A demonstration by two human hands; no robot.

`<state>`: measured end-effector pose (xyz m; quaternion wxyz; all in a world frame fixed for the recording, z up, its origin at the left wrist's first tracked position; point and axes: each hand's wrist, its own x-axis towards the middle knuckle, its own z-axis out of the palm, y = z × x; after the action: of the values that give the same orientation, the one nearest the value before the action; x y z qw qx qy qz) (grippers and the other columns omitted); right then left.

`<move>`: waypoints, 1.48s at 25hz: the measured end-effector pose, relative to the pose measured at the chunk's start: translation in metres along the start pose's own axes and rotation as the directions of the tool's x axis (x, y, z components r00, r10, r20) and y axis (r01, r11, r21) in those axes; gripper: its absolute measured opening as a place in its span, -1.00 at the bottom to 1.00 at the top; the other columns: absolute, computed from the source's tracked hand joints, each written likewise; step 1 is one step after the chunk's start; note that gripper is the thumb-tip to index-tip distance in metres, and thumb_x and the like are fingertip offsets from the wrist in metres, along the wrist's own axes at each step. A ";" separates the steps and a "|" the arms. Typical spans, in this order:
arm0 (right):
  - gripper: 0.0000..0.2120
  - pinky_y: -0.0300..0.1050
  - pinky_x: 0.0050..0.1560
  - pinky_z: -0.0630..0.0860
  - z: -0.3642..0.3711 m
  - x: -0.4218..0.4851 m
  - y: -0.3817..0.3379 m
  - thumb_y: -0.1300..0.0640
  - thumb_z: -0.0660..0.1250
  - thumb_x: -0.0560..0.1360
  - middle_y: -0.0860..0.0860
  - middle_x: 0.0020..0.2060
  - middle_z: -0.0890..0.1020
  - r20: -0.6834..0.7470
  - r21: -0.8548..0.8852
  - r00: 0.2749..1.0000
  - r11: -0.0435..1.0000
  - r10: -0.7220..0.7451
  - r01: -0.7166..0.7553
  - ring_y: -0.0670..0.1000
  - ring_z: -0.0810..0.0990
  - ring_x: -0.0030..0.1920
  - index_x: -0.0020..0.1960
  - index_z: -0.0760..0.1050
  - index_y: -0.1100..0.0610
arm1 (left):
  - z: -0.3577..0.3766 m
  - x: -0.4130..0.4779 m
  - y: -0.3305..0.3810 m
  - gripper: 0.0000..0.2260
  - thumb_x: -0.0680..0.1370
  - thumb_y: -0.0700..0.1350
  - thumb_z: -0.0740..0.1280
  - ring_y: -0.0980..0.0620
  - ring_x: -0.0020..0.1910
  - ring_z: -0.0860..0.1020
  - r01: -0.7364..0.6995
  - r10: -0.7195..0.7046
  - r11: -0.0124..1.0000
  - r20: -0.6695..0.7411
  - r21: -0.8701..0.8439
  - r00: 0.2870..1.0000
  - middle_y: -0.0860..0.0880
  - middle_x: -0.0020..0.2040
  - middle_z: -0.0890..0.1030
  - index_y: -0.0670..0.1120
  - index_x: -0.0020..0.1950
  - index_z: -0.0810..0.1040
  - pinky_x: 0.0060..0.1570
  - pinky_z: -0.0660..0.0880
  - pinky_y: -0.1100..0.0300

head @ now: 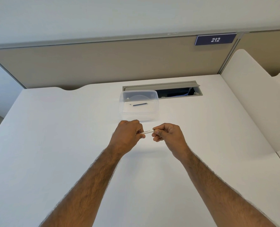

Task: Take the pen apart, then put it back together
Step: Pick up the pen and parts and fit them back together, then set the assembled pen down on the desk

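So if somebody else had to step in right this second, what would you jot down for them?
Left hand and right hand each grip one end of the white pen barrel, held above the desk.
A dark thin pen part and a tiny piece lie in the clear plastic tub just beyond the hands.
Done: pen partly stripped, by the look of it.
Left: probably finish separating the barrel, then refit everything.

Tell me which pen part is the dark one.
The thin refill lying in the clear container. It is dark and slim, while the barrel held between both hands is white; the tiny piece beside the refill is pale.
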<state>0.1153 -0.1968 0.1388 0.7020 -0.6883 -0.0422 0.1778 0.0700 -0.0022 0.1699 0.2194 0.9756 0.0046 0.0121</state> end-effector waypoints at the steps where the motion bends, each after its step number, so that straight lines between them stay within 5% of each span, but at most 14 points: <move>1: -0.86 -0.14 -0.28 0.61 0.000 0.000 0.000 0.40 0.35 0.53 0.13 -0.33 0.71 -0.004 0.004 1.000 1.000 0.002 -0.002 0.06 0.66 -0.35 -0.09 0.66 0.25 | -0.001 0.000 0.001 -0.87 0.52 0.06 0.45 0.04 -0.13 0.46 -0.009 0.009 1.000 -0.002 0.008 1.000 0.20 -0.29 0.46 0.09 -0.20 0.61 -0.33 0.27 0.19; 10: -0.89 -0.15 -0.29 0.60 0.000 -0.004 0.002 0.39 0.34 0.54 0.13 -0.33 0.70 -0.014 0.019 1.000 1.000 0.019 -0.019 0.05 0.65 -0.37 -0.06 0.65 0.30 | -0.001 -0.004 0.007 -0.90 0.52 -0.04 0.46 0.01 -0.22 0.48 -0.111 0.113 0.992 -0.049 0.056 0.992 0.10 -0.24 0.53 -0.01 -0.17 0.63 -0.01 0.38 0.11; 15: -0.91 -0.13 -0.28 0.60 0.000 -0.007 0.001 0.39 0.34 0.54 0.15 -0.32 0.69 -0.009 0.023 0.999 0.999 0.039 -0.039 0.05 0.64 -0.36 -0.04 0.63 0.35 | 0.000 -0.003 0.007 -0.91 0.52 -0.06 0.46 0.00 -0.24 0.46 -0.145 0.150 0.985 -0.063 0.089 0.987 0.08 -0.22 0.55 -0.02 -0.17 0.62 -0.03 0.32 0.14; 20: -0.92 -0.06 -0.15 0.59 -0.011 -0.010 -0.006 0.32 0.38 0.53 0.14 -0.24 0.70 0.196 -0.243 0.961 0.959 0.196 -0.146 0.06 0.67 -0.25 -0.04 0.58 0.36 | 0.004 -0.007 0.001 -0.98 0.52 -0.04 0.46 0.02 -0.07 0.47 -0.180 0.181 0.972 0.008 0.151 0.984 0.10 -0.11 0.56 0.05 -0.09 0.65 0.15 0.30 0.13; 26: -0.91 -0.20 -0.23 0.53 -0.001 -0.013 -0.009 0.22 0.44 0.46 0.04 -0.27 0.70 0.240 -0.369 0.945 0.921 0.224 -0.124 -0.08 0.64 -0.26 -0.13 0.65 0.26 | 0.016 -0.016 0.007 -0.94 0.50 0.02 0.48 0.03 0.22 0.41 -0.230 0.228 0.956 0.028 0.183 0.973 0.13 0.17 0.55 0.09 -0.06 0.71 0.04 0.04 0.23; 29: -0.91 -0.20 -0.26 0.49 0.000 -0.013 -0.004 0.21 0.45 0.42 0.04 -0.26 0.72 0.199 -0.326 0.955 0.934 0.221 -0.148 -0.07 0.64 -0.28 -0.16 0.67 0.24 | 0.019 -0.021 0.003 -0.85 0.47 0.01 0.52 -0.02 0.34 0.40 -0.203 0.215 0.967 -0.069 0.153 0.974 0.08 0.29 0.54 0.08 0.02 0.70 0.20 0.16 0.17; 32: -0.91 -0.17 -0.27 0.48 -0.001 -0.014 0.003 0.22 0.47 0.41 0.03 -0.27 0.72 0.084 -0.238 0.975 0.955 0.203 -0.179 -0.06 0.64 -0.31 -0.16 0.66 0.25 | 0.027 -0.036 0.006 -0.65 0.44 -0.05 0.55 0.04 0.32 0.39 0.014 -0.040 0.996 -0.318 -0.084 0.947 0.08 0.29 0.51 0.06 0.20 0.60 0.28 0.28 0.17; 34: -0.91 -0.18 -0.27 0.48 -0.001 -0.016 0.008 0.22 0.47 0.41 0.02 -0.29 0.71 0.011 -0.186 0.980 0.963 0.199 -0.194 -0.06 0.64 -0.33 -0.17 0.65 0.27 | 0.036 -0.044 0.012 -0.77 0.51 -0.08 0.49 0.08 0.17 0.52 0.215 -0.379 0.880 -0.352 -0.425 0.856 0.12 0.15 0.57 0.06 0.13 0.59 0.09 0.39 0.28; 37: -0.93 -0.23 -0.31 0.49 0.005 -0.022 0.015 0.21 0.47 0.41 -0.01 -0.31 0.71 -0.027 -0.157 0.980 0.967 0.198 -0.200 -0.08 0.65 -0.34 -0.23 0.64 0.19 | 0.046 -0.042 0.015 -0.95 0.58 -0.11 0.42 0.00 -0.10 0.70 0.362 -0.693 0.349 0.022 -0.865 0.721 -0.02 -0.02 0.71 -0.04 0.02 0.65 -0.14 0.57 0.24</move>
<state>0.0901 -0.1989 0.1281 0.6236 -0.7439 0.0171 0.2395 0.0296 -0.0361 0.1341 0.6340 0.6763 0.3577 0.1129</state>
